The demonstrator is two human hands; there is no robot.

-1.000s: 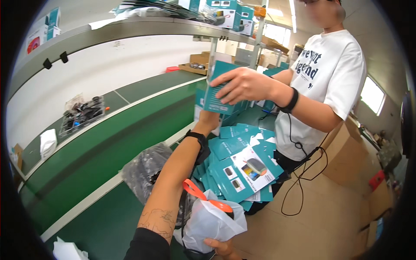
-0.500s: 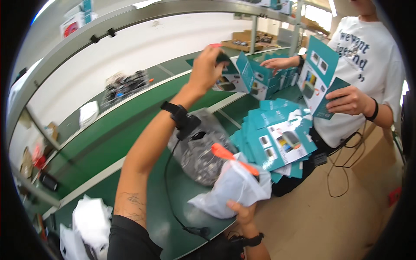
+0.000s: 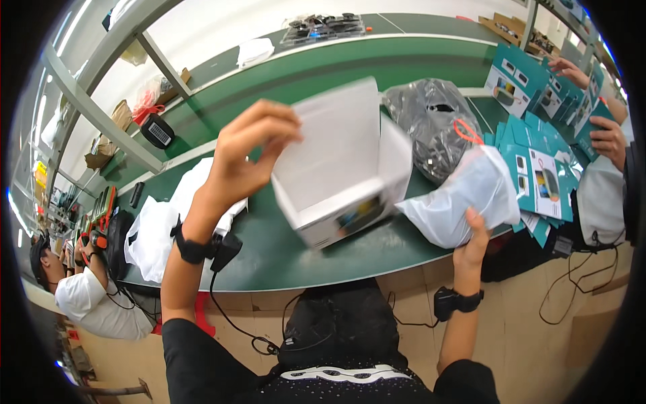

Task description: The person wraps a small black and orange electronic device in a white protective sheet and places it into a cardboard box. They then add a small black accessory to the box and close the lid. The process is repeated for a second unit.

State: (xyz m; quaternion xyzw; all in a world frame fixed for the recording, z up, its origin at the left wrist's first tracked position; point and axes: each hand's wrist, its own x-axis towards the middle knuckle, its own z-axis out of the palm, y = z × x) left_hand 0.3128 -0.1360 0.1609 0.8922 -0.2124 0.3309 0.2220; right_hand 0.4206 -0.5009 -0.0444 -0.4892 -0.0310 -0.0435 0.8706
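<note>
My left hand (image 3: 252, 148), fingers curled, grips the left edge of a raised flap on an open white cardboard box (image 3: 336, 151). The box's white inside faces me, a printed panel shows on its near side, and it looks slightly blurred. My right hand (image 3: 473, 239) holds a white soft pouch (image 3: 464, 198) from below, thumb on its front. An orange-red strap (image 3: 468, 131) sticks up at the pouch's top; whatever fills the pouch is hidden. Behind it lies a grey plastic bag (image 3: 434, 114) of dark items.
Teal printed sleeves (image 3: 538, 175) lie piled at the right, beside a co-worker's hands (image 3: 609, 138) holding another. White pouches (image 3: 151, 236) lie left on the green table (image 3: 282, 259). A black speaker (image 3: 157, 131) hangs by the shelf frame. Another person (image 3: 94, 296) sits far left.
My view has swung left. My left hand has come back from the upright teal boxes, and the open white box now stands before me. My right hand still holds the pouch.
</note>
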